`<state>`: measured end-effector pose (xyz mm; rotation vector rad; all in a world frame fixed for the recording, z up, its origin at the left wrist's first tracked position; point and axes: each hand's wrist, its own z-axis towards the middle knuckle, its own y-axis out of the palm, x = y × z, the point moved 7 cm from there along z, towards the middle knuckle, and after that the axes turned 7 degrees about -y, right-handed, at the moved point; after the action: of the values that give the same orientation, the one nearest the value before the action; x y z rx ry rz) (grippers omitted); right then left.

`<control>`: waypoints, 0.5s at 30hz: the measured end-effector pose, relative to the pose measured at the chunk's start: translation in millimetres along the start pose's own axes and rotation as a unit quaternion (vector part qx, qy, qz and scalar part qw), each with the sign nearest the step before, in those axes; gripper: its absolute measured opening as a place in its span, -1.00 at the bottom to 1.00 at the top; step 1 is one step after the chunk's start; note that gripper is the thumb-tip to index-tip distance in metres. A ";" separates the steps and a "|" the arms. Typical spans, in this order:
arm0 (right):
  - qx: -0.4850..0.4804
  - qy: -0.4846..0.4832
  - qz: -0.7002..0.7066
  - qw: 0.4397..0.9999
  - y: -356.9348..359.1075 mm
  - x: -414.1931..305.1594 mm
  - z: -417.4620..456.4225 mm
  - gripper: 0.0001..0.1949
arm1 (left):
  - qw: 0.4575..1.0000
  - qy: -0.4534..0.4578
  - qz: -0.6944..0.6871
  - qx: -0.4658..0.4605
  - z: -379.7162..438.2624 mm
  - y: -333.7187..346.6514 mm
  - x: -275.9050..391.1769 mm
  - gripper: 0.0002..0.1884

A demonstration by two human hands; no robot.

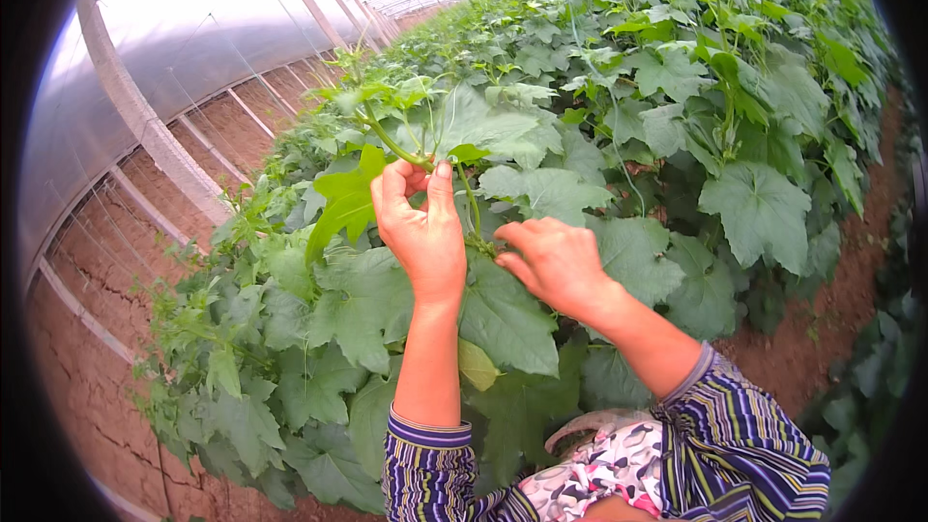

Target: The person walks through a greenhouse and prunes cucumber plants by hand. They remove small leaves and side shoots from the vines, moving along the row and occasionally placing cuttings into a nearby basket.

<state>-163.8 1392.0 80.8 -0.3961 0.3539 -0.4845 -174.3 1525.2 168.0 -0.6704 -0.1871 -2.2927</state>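
Note:
Between the thumb and fingers of my left hand point(423, 225) is a thick green vine stem point(391, 143), whose leafy tip points up and to the left. A bright green lobed leaf point(348, 199) hangs just left of that hand. My right hand point(554, 261) is lower and to the right, its fingers bent beside a small cluster of buds point(480, 245) on the vine. Whether its fingertips pinch the cluster or only touch it, I cannot tell. Under both hands spreads a broad dark green leaf point(507, 312).
Dense vines point(616, 22) fill the bed ahead and to the right. Thin strings point(615, 116) hang among them. On the left, a slanted concrete post point(138, 101) stands before the greenhouse's plastic film point(181, 65) and a cracked earth wall point(94, 391). Bare soil point(834, 319) shows at right.

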 end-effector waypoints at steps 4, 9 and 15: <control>0.223 -0.193 0.009 0.956 -77.7 -36.6 35.3 -0.78 | 0.999 -0.008 -0.032 -0.006 -6.6 -2.8 -0.1 -0.89; 0.200 -0.274 -0.122 0.933 -87.0 -47.7 72.5 -0.85 | 0.997 -0.043 -0.057 -0.041 -14.3 4.4 12.2 -0.88; 0.175 -0.327 -0.151 0.916 -87.9 -49.6 73.3 -0.82 | 0.996 -0.033 -0.047 -0.071 -20.9 4.6 13.8 -0.88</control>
<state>-207.4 1366.6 194.8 -0.2415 -0.4489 -0.6701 -188.1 1506.8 157.1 -0.8257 -0.0885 -2.3930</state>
